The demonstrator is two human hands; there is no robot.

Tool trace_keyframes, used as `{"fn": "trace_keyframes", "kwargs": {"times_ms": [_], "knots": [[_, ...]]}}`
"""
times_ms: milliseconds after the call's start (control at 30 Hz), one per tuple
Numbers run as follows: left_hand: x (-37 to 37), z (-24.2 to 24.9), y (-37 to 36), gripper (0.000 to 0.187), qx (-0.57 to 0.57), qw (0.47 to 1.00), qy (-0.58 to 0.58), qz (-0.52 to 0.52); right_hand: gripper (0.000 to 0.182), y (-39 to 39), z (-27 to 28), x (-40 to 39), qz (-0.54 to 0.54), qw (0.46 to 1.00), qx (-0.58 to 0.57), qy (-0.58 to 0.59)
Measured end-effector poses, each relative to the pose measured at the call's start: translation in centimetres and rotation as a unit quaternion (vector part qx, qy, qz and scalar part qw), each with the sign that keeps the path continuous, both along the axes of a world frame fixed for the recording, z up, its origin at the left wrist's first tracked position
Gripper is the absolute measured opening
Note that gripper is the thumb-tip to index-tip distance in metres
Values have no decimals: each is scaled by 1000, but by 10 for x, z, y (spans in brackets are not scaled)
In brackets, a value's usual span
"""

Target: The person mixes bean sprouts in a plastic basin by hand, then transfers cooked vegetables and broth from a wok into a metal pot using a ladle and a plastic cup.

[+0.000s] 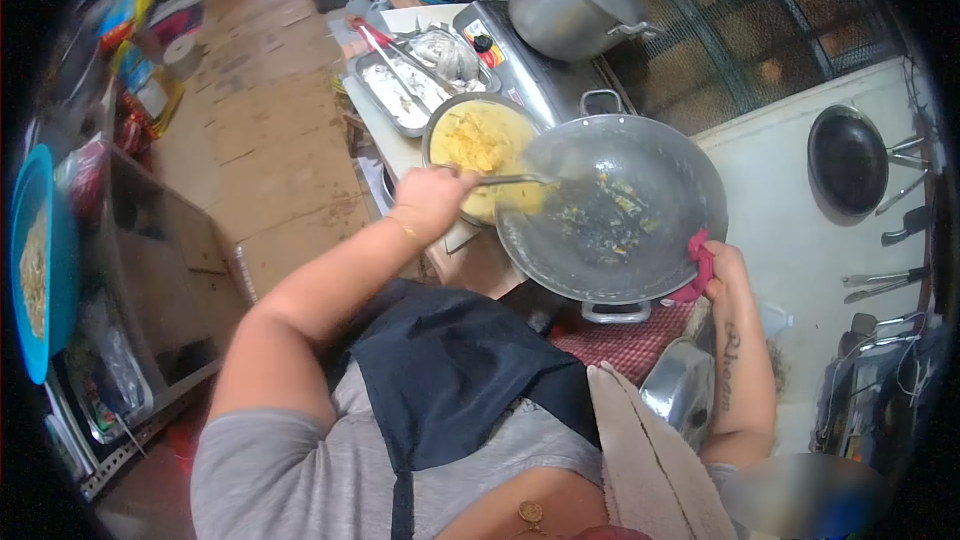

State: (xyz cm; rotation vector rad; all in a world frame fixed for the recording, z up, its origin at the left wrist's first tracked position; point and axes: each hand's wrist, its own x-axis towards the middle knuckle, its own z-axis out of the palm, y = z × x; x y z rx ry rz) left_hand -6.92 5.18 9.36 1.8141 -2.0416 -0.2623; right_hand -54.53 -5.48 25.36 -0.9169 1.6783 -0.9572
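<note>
My left hand (432, 202) is closed on the handle of a long metal cooking utensil (515, 179); its working end is blurred over the left side of the wok. The large grey wok (680, 170) has yellowish and dark bits stuck to its bottom. Beside the wok's left rim, below my left hand's reach, sits a round bowl (432, 130) holding a yellow mixture with a scrambled-looking heap. My right hand (728, 265) grips the wok's right rim through a red cloth (690, 280). The utensil's head is too smeared to make out.
A metal tray (405, 120) of white powder with red-handled tongs (370, 35) lies past the bowl. Behind the wok are a gas stove (520, 70) and a big lidded pot (570, 0). A frying pan (848, 160) hangs at right. A blue basin (62, 270) stands far left.
</note>
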Motion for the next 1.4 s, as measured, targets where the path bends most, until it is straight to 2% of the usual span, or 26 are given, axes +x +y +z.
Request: {"fn": "trace_keyframes", "kwargs": {"times_ms": [133,267,333,467,567,633,700,767,833,900,967,1033,1167,1233,1300,1400], "knots": [[-30,8,-7,23,-4,997,-11,-81,12,4,5,10,9,1000,-11,26],[13,-15,-3,24,47,998,-23,-17,11,12,8,14,0,1000,-7,27],[39,4,12,24,46,999,-19,17,11,18,10,16,-13,999,5,31],[44,16,27,26,41,993,-49,-99,10,25,-1,23,-30,999,-15,24],[50,14,12,23,30,987,-110,-116,10,42,-5,21,-44,998,-31,36],[69,22,-3,16,-1,992,-100,-72,9,65,6,50,-69,997,-31,27],[77,40,-8,17,-11,991,-116,-64,9,75,0,46,-74,996,-31,32],[64,46,-5,17,-6,989,-113,-100,8,84,2,43,-91,995,-34,31],[45,56,3,22,53,976,-127,-170,8,98,4,56,-127,991,-36,17],[45,31,1,24,-2,974,-96,-205,9,106,-3,43,-125,991,-43,-5],[57,15,-14,21,0,987,-92,-130,10,119,-7,49,-113,992,-55,-2],[62,26,-21,15,-20,993,-92,-72,11,120,-10,47,-125,991,-43,18],[6,36,11,17,-32,984,-27,-175,15,132,-2,60,-99,994,-25,41],[-32,40,27,18,-12,973,-18,-229,17,135,-14,52,-120,992,-48,-7],[-41,17,15,19,26,981,-43,-186,18,140,-22,43,-121,991,-55,-22],[-25,15,-2,21,44,994,-42,-92,17,143,-31,21,-77,995,-63,-4]]}}
